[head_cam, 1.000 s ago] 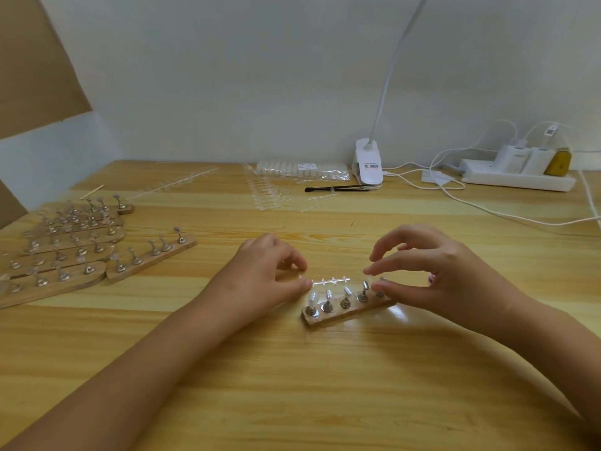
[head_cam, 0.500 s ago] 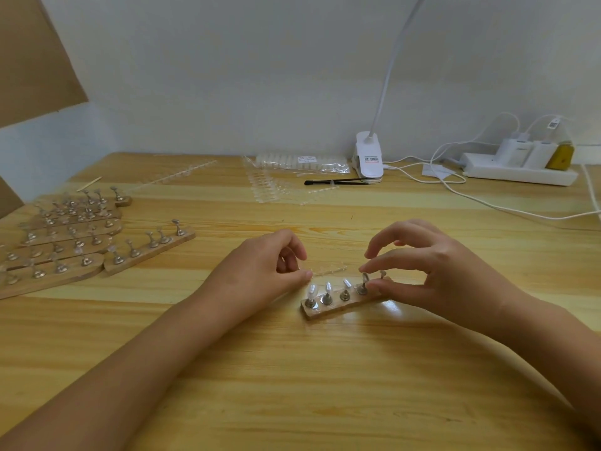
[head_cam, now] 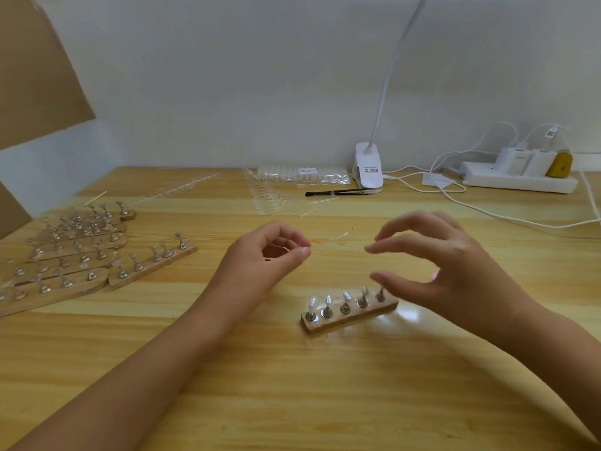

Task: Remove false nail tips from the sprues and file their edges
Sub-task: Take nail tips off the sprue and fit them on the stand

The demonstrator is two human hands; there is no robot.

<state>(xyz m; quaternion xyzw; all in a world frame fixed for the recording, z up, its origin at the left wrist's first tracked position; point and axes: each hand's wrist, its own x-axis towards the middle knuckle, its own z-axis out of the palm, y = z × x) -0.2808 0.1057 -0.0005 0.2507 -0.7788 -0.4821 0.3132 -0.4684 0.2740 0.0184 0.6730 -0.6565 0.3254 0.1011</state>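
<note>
Nearest, just below the right hand [head_cam: 455, 268]: a small wooden holder block [head_cam: 349, 315] carrying five metal pegs; pale nail tips [head_cam: 328, 301] sit on at least the left four, the fifth peg lies under the thumb and is unclear.

Right hand loosely curled, thumb and forefinger parted, nothing visibly held; it is motion-blurred, thumb just above the block's right end.

Left hand [head_cam: 260, 262] left of the block, thumb and forefinger pressed together on one end of a thin clear sprue [head_cam: 330, 237]; the strip runs rightward toward the right forefinger; it is faint, and whether any tips remain on it cannot be told.

Left of the left hand: a cluster of more wooden holder strips [head_cam: 65, 258].

Beyond both hands: flat clear sprue sheets [head_cam: 279, 198], a bagged pack of tips [head_cam: 302, 173], a black-handled tool [head_cam: 338, 192], clip lamp [head_cam: 369, 169]; power strip [head_cam: 517, 180] far right.

Risks, judged: the blurred thumb could clip the pegs and tip the light block, spilling mounted tips; the one-ended pinch could let the sprue flex or slip; a dropped clear piece would be hard to find on the glossy table [head_cam: 292, 385].
</note>
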